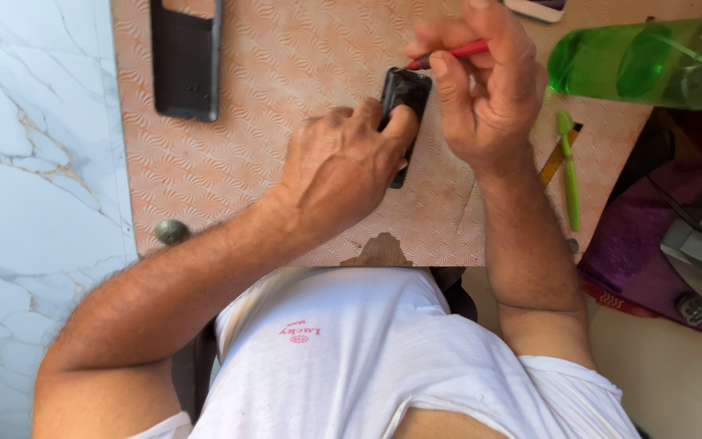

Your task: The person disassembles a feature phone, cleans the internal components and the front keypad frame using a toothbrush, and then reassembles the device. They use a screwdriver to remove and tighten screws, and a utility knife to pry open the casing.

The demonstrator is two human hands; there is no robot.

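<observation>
A small black phone (405, 91) lies on a patterned pink board (286, 89). My left hand (339, 167) presses down on it, fingers wrapped over its near half, thumb along its right edge. My right hand (485, 81) pinches a thin red tool (448, 54) whose tip meets the phone's far end. Most of the phone's lower part is hidden under my left hand.
A dark phone back cover (186, 61) lies at the board's far left. A green plastic bottle (652, 61) lies at the right, with a green toothbrush (569, 167) and a yellow-black strip (556, 158) beside it. A round knob (171, 232) sits at the board's near left corner. White marble floor at left.
</observation>
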